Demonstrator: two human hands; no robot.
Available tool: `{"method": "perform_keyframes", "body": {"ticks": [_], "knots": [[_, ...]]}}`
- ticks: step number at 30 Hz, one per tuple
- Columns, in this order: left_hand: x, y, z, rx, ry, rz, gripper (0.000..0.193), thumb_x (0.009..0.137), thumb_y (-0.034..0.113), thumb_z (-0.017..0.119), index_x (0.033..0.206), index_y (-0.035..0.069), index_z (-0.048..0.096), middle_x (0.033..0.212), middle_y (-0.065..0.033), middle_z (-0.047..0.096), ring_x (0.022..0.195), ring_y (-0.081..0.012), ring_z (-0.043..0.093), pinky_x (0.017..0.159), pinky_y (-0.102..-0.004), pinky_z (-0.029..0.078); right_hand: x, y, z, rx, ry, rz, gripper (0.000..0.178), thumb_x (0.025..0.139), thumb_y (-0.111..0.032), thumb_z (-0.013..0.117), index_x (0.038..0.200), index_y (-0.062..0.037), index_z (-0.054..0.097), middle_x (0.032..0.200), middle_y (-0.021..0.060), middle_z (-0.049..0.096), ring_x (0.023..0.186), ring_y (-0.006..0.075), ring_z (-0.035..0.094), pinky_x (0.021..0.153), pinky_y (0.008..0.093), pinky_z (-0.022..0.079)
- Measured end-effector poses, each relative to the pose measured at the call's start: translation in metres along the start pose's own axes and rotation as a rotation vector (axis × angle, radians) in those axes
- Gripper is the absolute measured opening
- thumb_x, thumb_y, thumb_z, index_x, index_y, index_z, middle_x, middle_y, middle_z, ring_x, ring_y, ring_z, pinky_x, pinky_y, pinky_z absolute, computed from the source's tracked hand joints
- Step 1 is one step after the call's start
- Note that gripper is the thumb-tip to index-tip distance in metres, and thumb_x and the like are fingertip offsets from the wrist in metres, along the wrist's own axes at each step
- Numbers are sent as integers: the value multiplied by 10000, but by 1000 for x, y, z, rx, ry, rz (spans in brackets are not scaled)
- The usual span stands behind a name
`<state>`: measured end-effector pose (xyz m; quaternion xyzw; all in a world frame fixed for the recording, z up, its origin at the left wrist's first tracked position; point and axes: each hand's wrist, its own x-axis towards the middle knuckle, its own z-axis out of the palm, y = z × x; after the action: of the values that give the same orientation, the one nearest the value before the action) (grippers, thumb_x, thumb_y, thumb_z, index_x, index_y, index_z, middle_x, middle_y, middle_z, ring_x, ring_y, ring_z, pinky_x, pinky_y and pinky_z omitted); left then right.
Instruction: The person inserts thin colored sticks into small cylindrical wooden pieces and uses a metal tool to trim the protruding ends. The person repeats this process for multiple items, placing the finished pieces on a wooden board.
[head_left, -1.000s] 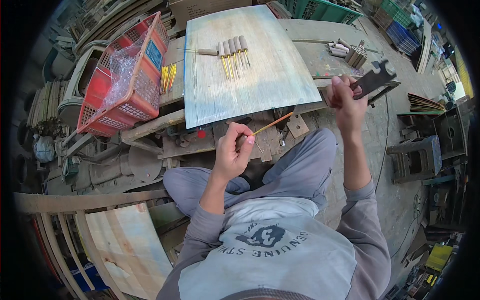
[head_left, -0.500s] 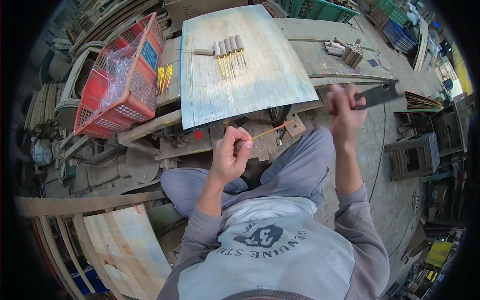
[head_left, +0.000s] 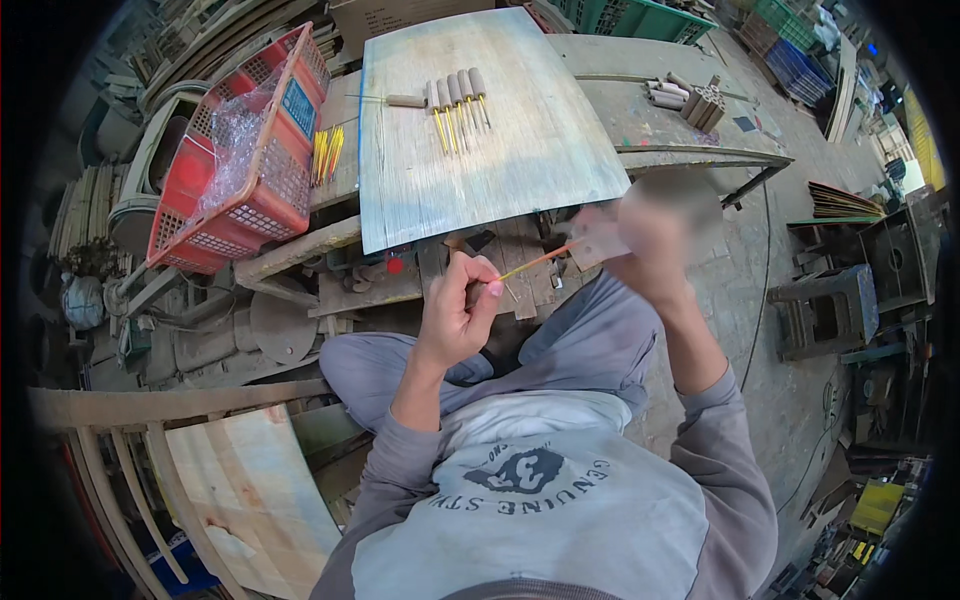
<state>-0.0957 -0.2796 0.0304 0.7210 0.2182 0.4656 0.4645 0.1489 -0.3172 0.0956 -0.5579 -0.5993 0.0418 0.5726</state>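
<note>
Above my lap, my left hand (head_left: 462,305) is closed in a pinch on a thin yellow-and-orange rod (head_left: 535,263). The rod slants up to the right from the fingertips; whatever lies deeper in the palm is hidden. My right hand (head_left: 655,240) is at the rod's far orange end, its fingers smeared by motion. A grey blur surrounds that hand, so any tool in it cannot be made out. On the pale board (head_left: 400,215) ahead lie several yellow rods with grey-brown cylindrical handles (head_left: 460,85). Another handle (head_left: 405,101) lies crosswise beside them.
At the left stands a red plastic basket (head_left: 258,205) with clear wrap (head_left: 235,150) inside. A bunch of yellow rods (head_left: 327,155) lies beside it. Grey-brown cylinders (head_left: 705,108) are stacked on the bench at the right. A stool (head_left: 825,310) stands on the floor farther right.
My right hand, which held a flat dark tool out to the right, has swung left and down to the rod's orange end. My left hand has hardly moved.
</note>
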Motion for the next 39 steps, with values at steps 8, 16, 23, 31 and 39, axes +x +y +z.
{"method": "perform_keyframes", "body": {"ticks": [8, 16, 23, 31, 39], "knots": [[1, 10, -2, 36, -44, 3, 117, 920, 30, 521, 880, 14, 412, 744, -62, 530, 567, -53, 377, 503, -206, 309, 13, -5, -17, -257, -280, -349, 301, 802, -21, 660, 607, -71, 437, 551, -52, 398, 533, 51, 398, 468, 223, 291], [1, 9, 1, -29, -32, 23, 121, 947, 79, 489, 909, 26, 387, 749, -66, 518, 614, -65, 413, 542, -204, 348, 10, -11, -13, -10, -141, -66, 373, 781, -32, 673, 593, -80, 355, 515, -11, 390, 453, 93, 336, 446, 251, 280], [5, 7, 9, -87, -8, 115, 105, 928, 52, 524, 934, 4, 431, 754, -59, 528, 562, -65, 386, 507, -217, 328, 5, -14, -6, -107, -211, -87, 157, 642, 66, 638, 597, -34, 524, 578, -27, 504, 495, 63, 426, 452, 233, 318], [6, 0, 14, -126, -17, 36, 101, 940, 75, 514, 953, 7, 441, 716, -44, 504, 552, -66, 386, 503, -226, 329, 8, -49, -20, 479, -388, 204, 207, 790, -23, 737, 989, 3, 687, 604, -68, 527, 540, -8, 394, 488, 177, 295], [6, 4, 7, -5, -46, -40, 123, 918, 90, 561, 932, 20, 462, 591, -25, 460, 497, -78, 392, 478, -234, 329, -1, -43, 0, 359, -248, 153, 84, 824, -76, 723, 878, -12, 715, 753, 14, 677, 624, 4, 512, 516, 155, 349]]}}
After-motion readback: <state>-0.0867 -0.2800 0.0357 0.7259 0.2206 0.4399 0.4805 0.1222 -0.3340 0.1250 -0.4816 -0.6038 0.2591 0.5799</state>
